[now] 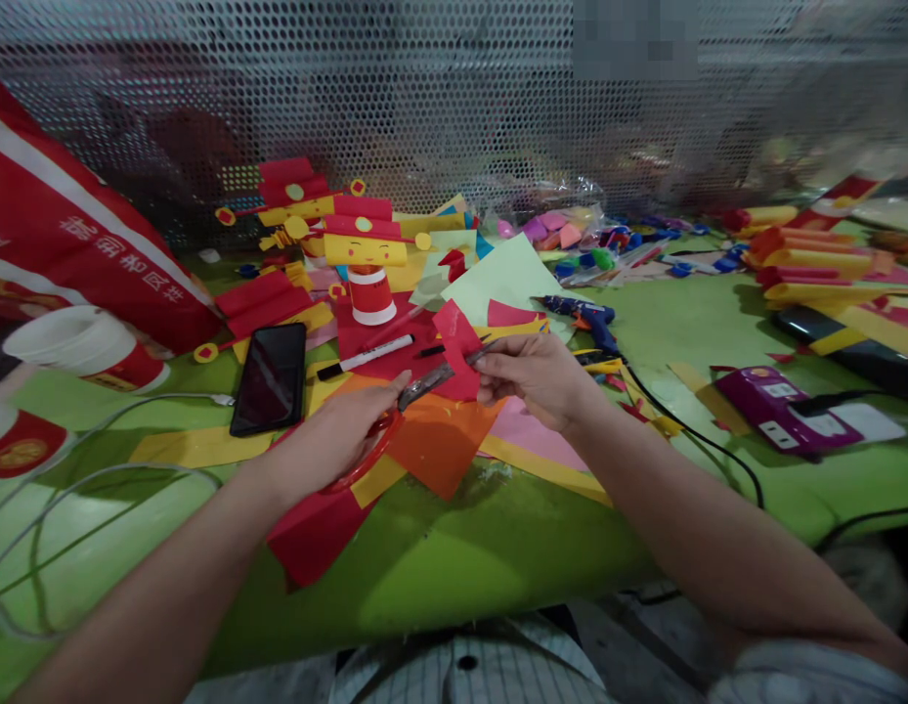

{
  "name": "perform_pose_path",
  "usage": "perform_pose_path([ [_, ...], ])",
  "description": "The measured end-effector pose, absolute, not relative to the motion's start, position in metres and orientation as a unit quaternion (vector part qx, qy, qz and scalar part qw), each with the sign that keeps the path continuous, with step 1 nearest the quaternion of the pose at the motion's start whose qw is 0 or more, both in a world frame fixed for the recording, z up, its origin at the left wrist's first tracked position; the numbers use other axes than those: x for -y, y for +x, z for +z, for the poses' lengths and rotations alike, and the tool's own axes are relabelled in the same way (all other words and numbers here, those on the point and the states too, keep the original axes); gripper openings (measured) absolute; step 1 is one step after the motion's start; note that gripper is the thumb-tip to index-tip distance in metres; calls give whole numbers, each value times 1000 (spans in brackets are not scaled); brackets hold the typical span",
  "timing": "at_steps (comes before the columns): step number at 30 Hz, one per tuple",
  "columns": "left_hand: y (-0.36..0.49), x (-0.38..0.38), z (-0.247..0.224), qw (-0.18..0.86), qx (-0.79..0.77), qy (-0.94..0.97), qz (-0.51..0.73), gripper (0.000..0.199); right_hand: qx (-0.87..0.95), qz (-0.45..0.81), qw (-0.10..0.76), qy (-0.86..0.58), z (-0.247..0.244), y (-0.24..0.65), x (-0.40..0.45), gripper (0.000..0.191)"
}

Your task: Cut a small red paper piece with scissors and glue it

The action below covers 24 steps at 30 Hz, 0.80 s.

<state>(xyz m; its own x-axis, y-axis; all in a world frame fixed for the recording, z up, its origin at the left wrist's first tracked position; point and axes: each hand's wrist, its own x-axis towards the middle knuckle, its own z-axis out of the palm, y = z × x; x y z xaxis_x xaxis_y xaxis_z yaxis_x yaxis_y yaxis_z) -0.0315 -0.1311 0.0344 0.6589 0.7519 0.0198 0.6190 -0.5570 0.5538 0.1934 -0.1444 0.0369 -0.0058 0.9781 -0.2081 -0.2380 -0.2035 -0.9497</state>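
To the right of the flat black smartphone (pixel 269 378), the left hand (pixel 358 420) grips red-handled metal scissors (pixel 424 385) and the right hand (pixel 531 376) pinches a small red paper piece (pixel 454 328) at their blades. Cutting seems underway; the next move likely calls for steady paper.

The left grip (pixel 343 430) holds red-handled scissors (pixel 425 387) at the red paper (pixel 455 330) pinched in the right grip (pixel 534 376).
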Motion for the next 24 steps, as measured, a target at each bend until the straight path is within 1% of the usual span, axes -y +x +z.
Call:
perform_pose_path([
  [6,-32,130,35,227,-384,890,94,37,381,601,509,-485,35,194,144,19],
  [10,-31,131,39,233,-380,892,72,36,378,604,509,-484,35,195,144,20],
  [13,-33,131,40,241,-375,893,65,42,376,605,507,-485,35,195,144,19],
  [17,-36,129,39,225,-368,900,60,51,379,608,503,-483,35,195,144,18],
  [22,-38,125,33,239,-377,890,96,55,379,610,499,-484,32,195,141,18],
  [24,-40,124,27,253,-393,873,138,50,369,613,498,-490,30,195,140,18],
])
